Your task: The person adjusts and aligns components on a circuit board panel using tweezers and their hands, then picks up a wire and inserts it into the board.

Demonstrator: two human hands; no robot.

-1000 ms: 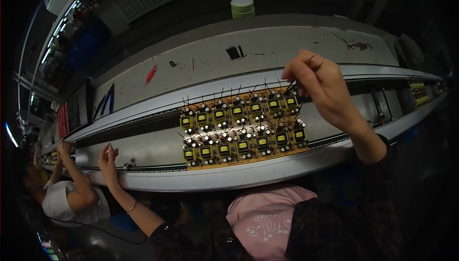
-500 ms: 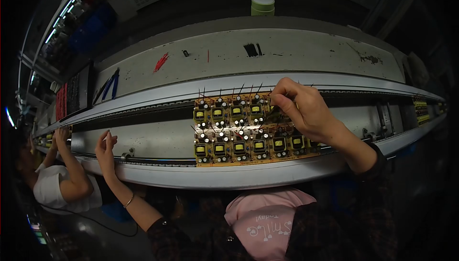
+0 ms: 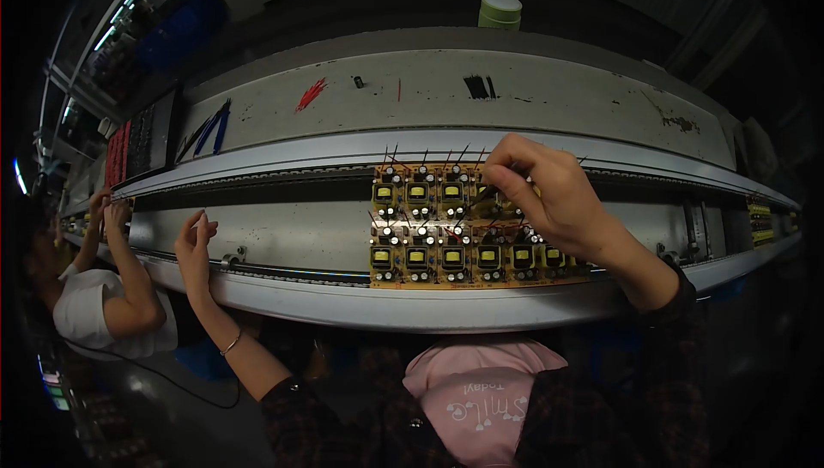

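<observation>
A panel of circuit boards [image 3: 416,286] lies across the conveyor rails, with yellow-wrapped transformers, small capacitors and upright wires in two rows. My right hand [image 3: 554,198] is over the panel's back row. Its thumb and fingers pinch something thin and dark that I cannot make out, near a transformer, and the hand covers part of that row. To the left, my left hand [image 3: 194,249] is raised above the front rail, away from the panel. Its fingers and thumb are drawn together; anything between them is too small to see.
Behind the conveyor, a shelf holds red wires [image 3: 311,94], black wires [image 3: 477,87], a small dark cylinder [image 3: 359,82], blue-handled pliers [image 3: 220,129] and a dark tray [image 3: 154,138]. A green jar [image 3: 500,12] stands farther back. A co-worker [image 3: 112,305] works at left.
The view has shifted, so the panel and shelf items appear farther right. Relative to the panel, my right hand is farther left along the back row. My left hand keeps much the same pose.
</observation>
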